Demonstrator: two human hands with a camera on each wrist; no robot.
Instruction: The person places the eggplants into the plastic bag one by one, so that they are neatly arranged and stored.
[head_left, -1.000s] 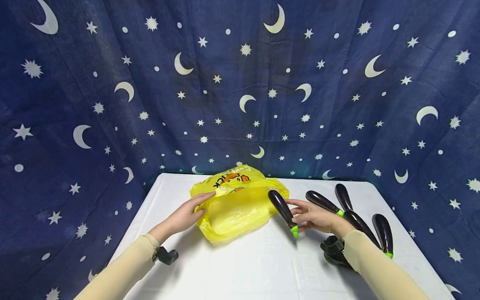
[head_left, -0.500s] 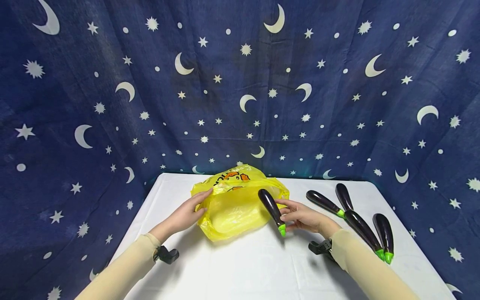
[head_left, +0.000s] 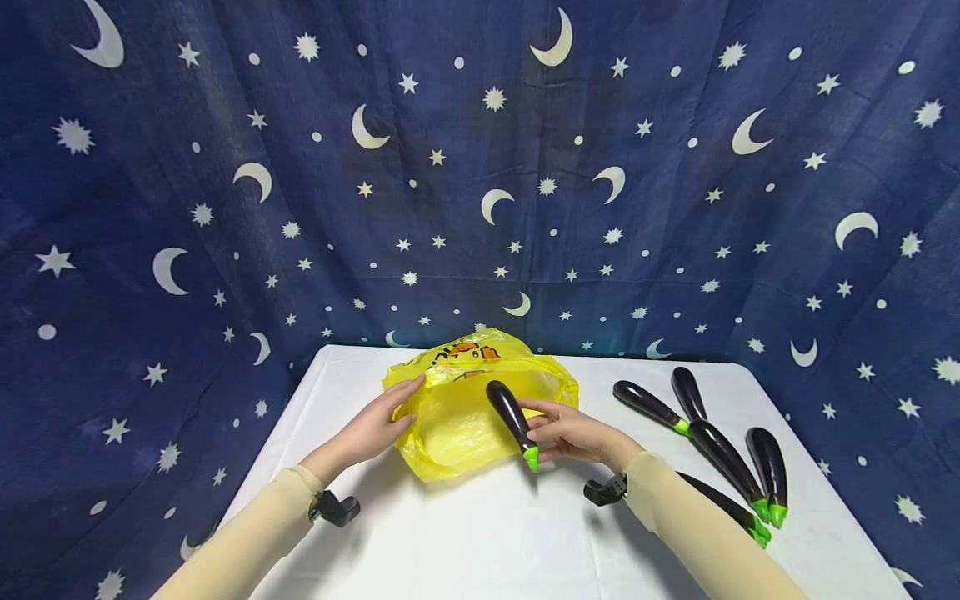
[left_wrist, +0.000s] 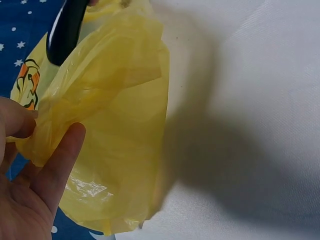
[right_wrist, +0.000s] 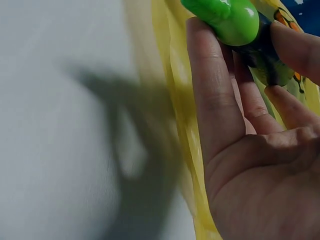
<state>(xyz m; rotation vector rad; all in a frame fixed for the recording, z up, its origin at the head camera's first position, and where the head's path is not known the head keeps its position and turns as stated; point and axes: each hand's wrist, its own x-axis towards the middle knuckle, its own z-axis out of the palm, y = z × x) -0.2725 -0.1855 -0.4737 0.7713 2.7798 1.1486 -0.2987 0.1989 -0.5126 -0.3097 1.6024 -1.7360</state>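
One eggplant (head_left: 512, 419) in head view: grips it in right hand (head_left: 576, 432) at the open mouth of yellow bag (head_left: 457, 433), towards the far edge of table (head_left: 555, 542); holds bag's left rim in left hand (head_left: 371, 429). More eggplants (head_left: 723, 467) near table's right edge. Left wrist view: pinches bag's film between fingers. Right wrist view: holds eggplant near green cap (right_wrist: 235, 22).

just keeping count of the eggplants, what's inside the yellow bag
In the yellow bag, only bare plastic shows through the mouth. The held eggplant blocks part of the view, and the bag's printed upper side covers the far end; anything there can't be seen.
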